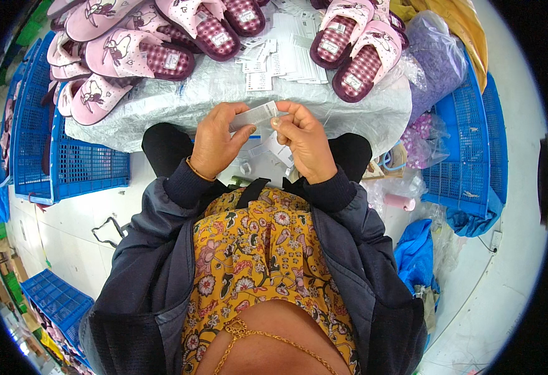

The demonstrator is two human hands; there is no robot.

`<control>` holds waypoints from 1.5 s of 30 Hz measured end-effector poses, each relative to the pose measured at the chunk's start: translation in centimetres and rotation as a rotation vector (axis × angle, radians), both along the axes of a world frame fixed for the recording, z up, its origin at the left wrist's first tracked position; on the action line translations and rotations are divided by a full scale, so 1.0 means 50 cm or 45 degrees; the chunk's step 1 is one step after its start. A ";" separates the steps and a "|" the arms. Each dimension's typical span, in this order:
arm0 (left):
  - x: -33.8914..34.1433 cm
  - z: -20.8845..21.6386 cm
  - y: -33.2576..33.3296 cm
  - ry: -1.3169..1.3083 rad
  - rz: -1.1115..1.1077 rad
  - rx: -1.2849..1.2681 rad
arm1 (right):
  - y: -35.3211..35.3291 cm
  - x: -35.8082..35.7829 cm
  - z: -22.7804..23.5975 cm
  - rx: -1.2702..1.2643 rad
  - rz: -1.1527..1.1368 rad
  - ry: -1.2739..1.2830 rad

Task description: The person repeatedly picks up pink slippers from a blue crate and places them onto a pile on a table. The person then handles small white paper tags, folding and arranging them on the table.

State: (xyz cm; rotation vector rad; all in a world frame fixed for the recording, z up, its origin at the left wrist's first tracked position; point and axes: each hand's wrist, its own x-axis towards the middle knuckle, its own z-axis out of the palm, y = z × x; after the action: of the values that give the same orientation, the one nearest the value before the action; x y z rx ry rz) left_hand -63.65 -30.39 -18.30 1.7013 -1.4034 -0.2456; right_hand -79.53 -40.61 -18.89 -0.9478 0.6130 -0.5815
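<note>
Between my two hands, just off the near edge of the table, is a small white printed paper label. My left hand is closed on its left end, thumb below and fingers behind. The thumb and forefinger of my right hand pinch its other end. Straight ahead on the table lies a spread pile of similar white labels. Pink slippers with dark red checked insoles are heaped at the left. A pair of the same slippers rests to the right of the labels, with stickers on the insoles.
Grey-white plastic sheeting covers the table. Blue crates stand at the left and right, another blue crate lower left. Purple material in clear plastic fills the far right. A blue bag and pink roll lie lower right.
</note>
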 end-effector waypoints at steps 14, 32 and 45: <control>-0.007 -0.007 0.001 -0.358 -0.183 -0.210 | -0.003 -0.020 -0.024 0.034 -0.011 0.038; -0.051 -0.022 -0.033 0.336 -0.333 0.419 | -0.018 -0.092 -0.040 -0.907 0.262 0.449; -0.042 0.018 -0.140 0.192 -0.229 0.115 | -0.026 -0.123 -0.066 -0.488 0.113 0.295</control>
State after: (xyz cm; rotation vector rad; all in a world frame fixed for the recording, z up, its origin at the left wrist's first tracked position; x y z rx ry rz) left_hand -65.75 -37.40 -17.42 1.5933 -1.4516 -0.5341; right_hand -85.66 -41.89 -22.19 -1.4103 0.6742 -0.5225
